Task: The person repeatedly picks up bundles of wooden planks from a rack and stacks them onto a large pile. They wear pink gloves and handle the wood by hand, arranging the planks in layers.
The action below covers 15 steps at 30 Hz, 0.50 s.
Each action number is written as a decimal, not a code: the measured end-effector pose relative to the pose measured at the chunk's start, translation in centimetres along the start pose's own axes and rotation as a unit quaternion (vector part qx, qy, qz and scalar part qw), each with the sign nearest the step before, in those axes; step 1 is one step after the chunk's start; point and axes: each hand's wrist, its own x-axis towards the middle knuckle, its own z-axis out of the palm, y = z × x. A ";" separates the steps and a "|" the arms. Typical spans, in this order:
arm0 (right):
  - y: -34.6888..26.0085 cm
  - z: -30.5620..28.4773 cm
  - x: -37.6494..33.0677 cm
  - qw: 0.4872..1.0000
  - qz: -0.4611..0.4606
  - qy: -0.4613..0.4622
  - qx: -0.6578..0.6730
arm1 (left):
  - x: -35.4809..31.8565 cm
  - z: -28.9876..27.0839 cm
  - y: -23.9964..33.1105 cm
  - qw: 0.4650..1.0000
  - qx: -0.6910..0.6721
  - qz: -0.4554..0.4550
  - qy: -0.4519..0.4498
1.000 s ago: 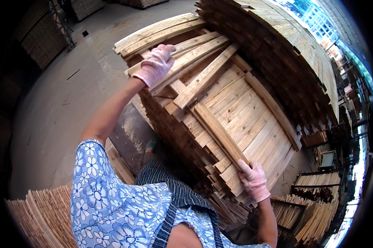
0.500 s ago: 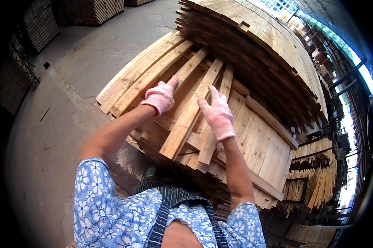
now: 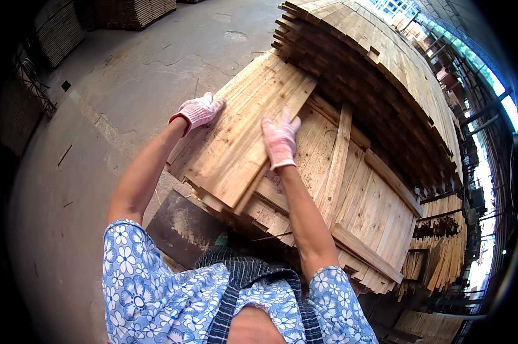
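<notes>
Board row [image 3: 250,97]: several pale planks edge to edge, top layer on the 12 o'clock end of the low stack [image 3: 379,229], running from 1 to 7 o'clock. Clock positions below are from the row's middle.

Hands apart, both in pink-and-white gloves, row between them. Left hand [image 3: 198,110] at 10, fingers stretched at the row's outer edge; can't tell if they grip. Right hand [image 3: 280,140] at 3, fingers and thumb spread at the opposite edge, not wrapped around anything; slightly blurred, can't confirm contact.

At 4, loose batten [image 3: 335,166] lies aslant across the low stack. Further out: near batten [image 3: 368,254] between 4 and 5, far batten [image 3: 392,183] between 3 and 4, both lying near the stack's sides.

Tall stack [image 3: 362,97] at 2, just beside the low one. Dark plate [image 3: 181,223] at 7, dusty. Grey floor [image 3: 110,178] at 9. Standing timber strips [image 3: 442,246] at 4, well apart.
</notes>
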 end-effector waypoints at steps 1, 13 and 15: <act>0.4 1.1 1.1 0.999 -0.009 0.019 -0.027 | 0.2 0.0 1.1 1.000 -0.005 0.003 -0.008; 14.2 -17.3 0.6 0.964 0.021 0.078 -0.252 | 2.3 0.7 0.2 1.000 0.007 -0.006 -0.013; 15.0 -16.0 -0.6 0.972 0.015 0.014 -0.236 | 3.2 1.8 -0.6 1.000 0.008 0.014 -0.005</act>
